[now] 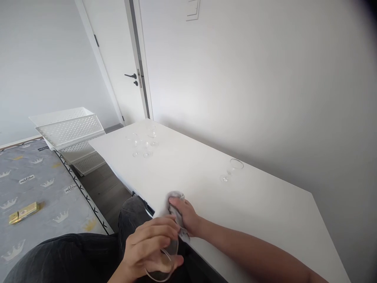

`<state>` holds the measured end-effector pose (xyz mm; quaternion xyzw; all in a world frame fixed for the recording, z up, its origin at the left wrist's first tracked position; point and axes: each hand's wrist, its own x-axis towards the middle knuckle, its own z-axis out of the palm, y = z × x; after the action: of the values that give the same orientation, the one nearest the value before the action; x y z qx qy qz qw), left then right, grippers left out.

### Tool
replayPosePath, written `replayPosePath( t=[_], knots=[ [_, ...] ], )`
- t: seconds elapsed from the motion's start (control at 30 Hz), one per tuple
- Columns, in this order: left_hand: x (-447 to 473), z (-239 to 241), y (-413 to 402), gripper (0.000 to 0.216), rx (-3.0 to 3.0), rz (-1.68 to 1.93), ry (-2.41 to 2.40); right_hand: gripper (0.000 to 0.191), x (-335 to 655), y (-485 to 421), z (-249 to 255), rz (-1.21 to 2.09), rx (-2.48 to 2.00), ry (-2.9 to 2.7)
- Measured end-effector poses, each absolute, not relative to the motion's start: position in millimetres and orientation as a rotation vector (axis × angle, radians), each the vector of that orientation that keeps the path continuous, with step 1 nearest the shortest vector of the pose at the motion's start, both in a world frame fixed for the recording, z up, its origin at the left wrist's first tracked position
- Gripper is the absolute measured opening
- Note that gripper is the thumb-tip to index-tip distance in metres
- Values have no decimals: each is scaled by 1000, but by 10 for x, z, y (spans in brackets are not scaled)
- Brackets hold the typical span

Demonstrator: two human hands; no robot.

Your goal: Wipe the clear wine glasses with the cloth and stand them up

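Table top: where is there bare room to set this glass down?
The table is bare between the cluster of glasses at the far left and the lone glass near the wall, and across the whole right end. The near edge is crowded: right hand with cloth, left hand around a glass.

Three glasses point(143, 142) clustered near the table's point(265, 212) far left corner, lone glass point(231, 169) near its back edge, stacked baskets point(69, 129) beyond its left edge
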<state>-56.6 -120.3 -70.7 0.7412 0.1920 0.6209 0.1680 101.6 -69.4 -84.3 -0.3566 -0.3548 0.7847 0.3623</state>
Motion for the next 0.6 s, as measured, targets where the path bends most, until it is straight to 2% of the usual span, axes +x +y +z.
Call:
replayPosePath(
  t=[0.1, 0.2, 0.33, 0.47, 0.53, 0.6],
  knots=[
    [-468, -530, -1163, 45, 1833, 1982, 689, 59, 973, -733, -921, 1633, -842, -1074],
    [-480, -426, -1071, 43, 1511, 1921, 850, 61, 950, -716, -978, 1612, -805, -1078],
    [-581, -257, -834, 42, 1302, 1813, 874, 60, 953, -600, -978, 1888, -772, -872],
    [-616, 129, -550, 43, 1138, 1926, 689, 54, 1055, -467, -993, 2227, -623, -553],
    [-536, 308, -422, 44, 1199, 1977, 664, 48, 1107, -448, -1048, 2450, -594, -674],
    [-357, 393, -308, 40, 1333, 1864, 694, 49, 1132, -464, -1110, 2645, -595, -1000]
  ],
)
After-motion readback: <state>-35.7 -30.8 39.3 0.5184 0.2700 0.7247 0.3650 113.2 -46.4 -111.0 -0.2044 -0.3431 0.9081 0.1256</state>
